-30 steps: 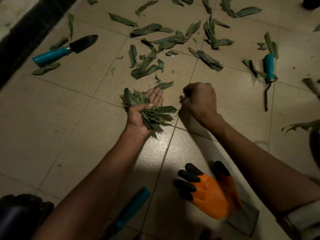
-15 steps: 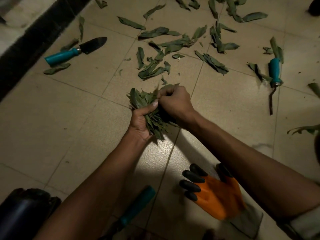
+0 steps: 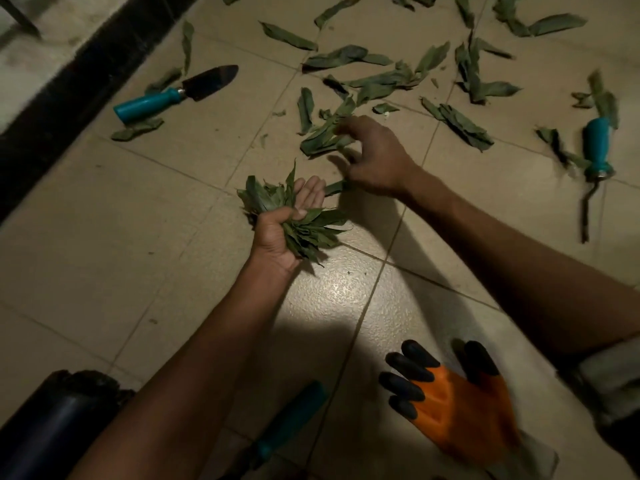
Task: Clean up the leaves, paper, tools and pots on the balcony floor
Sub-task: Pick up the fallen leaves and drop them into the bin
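On the tiled balcony floor (image 3: 145,209), the left hand (image 3: 277,237) works as the store — thumb clamped over a thick bundle of leaves (image 3: 298,220) while its fingers (image 3: 310,194) lie nearly straight behind it, palm up, likely kept open to take more. The right hand (image 3: 374,157) reaches forward over a loose cluster of leaves (image 3: 322,136), fingers spread and curved, pinching nothing yet — poised to rake. Many scattered leaves (image 3: 346,57) lie beyond. A trowel (image 3: 176,93) rests at far left, a teal-handled tool (image 3: 595,147) at right, an orange glove (image 3: 457,407) near the body: all untouched, seemingly left for later.
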